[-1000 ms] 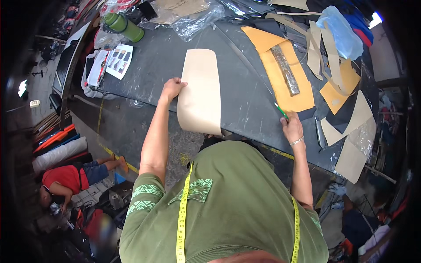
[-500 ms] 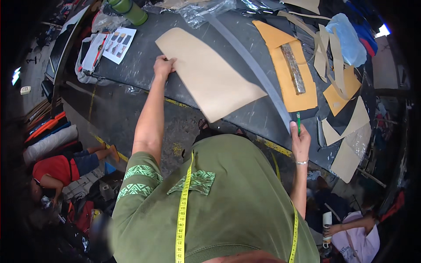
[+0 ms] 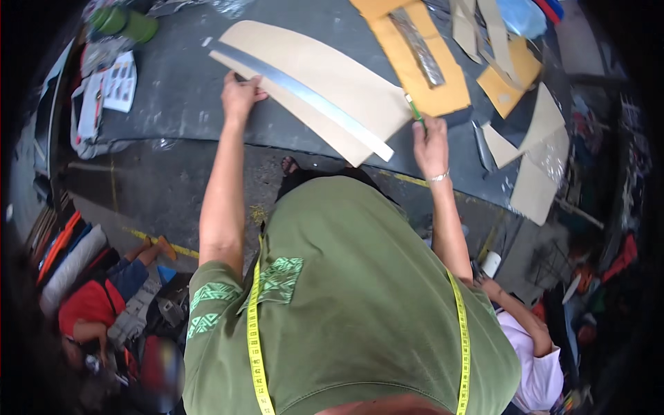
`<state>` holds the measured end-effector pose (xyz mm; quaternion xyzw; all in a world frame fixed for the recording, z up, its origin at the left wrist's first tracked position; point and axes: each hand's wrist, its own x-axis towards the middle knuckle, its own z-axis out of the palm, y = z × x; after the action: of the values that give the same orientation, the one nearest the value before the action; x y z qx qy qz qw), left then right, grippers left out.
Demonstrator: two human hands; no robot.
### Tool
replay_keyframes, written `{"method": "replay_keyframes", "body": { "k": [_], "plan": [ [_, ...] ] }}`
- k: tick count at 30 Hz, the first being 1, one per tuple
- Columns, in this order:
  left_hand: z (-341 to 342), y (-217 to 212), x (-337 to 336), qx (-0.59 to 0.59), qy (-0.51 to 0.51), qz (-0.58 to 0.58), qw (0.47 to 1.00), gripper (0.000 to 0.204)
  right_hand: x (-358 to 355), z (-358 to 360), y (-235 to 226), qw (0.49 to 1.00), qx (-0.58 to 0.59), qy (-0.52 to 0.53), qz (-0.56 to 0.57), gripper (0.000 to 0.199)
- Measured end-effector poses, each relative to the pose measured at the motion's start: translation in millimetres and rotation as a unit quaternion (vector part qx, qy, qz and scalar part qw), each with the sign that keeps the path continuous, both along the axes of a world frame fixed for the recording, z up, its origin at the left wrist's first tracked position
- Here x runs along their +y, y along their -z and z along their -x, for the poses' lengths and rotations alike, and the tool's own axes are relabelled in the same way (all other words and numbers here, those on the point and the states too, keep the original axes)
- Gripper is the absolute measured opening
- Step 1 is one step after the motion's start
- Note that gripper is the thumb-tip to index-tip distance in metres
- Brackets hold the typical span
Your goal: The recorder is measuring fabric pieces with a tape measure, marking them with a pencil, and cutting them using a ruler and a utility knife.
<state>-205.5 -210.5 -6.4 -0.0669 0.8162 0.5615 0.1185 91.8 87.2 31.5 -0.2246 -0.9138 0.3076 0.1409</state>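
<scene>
A large beige card pattern piece (image 3: 332,62) with one curved edge lies on the dark table. Across it slants a long metal ruler (image 3: 304,102), its lower end reaching past the card near the table's front edge. My left hand (image 3: 240,100) is closed at the card's left edge, just below the ruler; the fingertips are partly hidden. In my right hand (image 3: 432,149) is a slim green pencil (image 3: 413,108), pointing up and away beside the card's right corner. That hand is apart from the ruler.
Orange-yellow sheets (image 3: 443,90) with a wrapped bar (image 3: 417,48) lie right of the card. Beige offcuts (image 3: 539,131) and a dark-handled cutter (image 3: 483,145) are farther right. A green bottle (image 3: 124,24) and printed sheet (image 3: 121,81) sit left. Two people work behind, one in red (image 3: 90,304).
The metal ruler has come from the right onto the beige card. My right hand has let go of it and moved up and left, keeping the pencil. The view has shifted.
</scene>
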Motion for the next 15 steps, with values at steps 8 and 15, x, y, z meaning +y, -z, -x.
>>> {"method": "replay_keyframes", "body": {
  "k": [8, 15],
  "plan": [
    [-9, -6, -1, -0.013, 0.036, 0.044, 0.998, 0.080, 124, -55, 7, 0.984, -0.028, 0.029, -0.172, 0.030],
    [-5, -1, -6, 0.249, 0.170, 0.400, 0.866, 0.104, 167, -103, -2, 0.971, -0.221, 0.089, -0.018, 0.059]
  ]
}}
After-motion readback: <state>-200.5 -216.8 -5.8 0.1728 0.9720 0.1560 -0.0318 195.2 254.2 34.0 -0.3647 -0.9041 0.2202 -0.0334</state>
